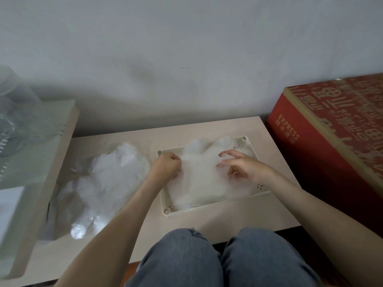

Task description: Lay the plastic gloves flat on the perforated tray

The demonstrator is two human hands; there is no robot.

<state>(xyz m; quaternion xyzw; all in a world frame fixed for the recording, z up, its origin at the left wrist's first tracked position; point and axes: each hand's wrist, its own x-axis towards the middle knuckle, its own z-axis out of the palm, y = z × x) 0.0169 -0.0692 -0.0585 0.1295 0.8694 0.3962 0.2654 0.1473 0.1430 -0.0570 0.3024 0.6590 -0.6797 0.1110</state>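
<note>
A cream perforated tray (261, 187) lies on the low table, right of centre. Thin clear plastic gloves (202, 183) are spread over most of it, their fingers reaching past the far rim. My left hand (165, 165) is at the tray's left edge, fingers curled and pinching the glove plastic there. My right hand (241, 166) hovers over the right part of the gloves, forefinger and thumb stretched forward and touching the plastic, the other fingers bent. A loose heap of more plastic gloves (107, 177) lies on the table left of the tray.
A red cardboard box (331, 133) printed EXPRESS stands close to the tray's right side. A raised shelf with clear plastic wrapping (18, 121) sits at the left. The pale table (238, 216) ends just in front of my knees; a wall is behind.
</note>
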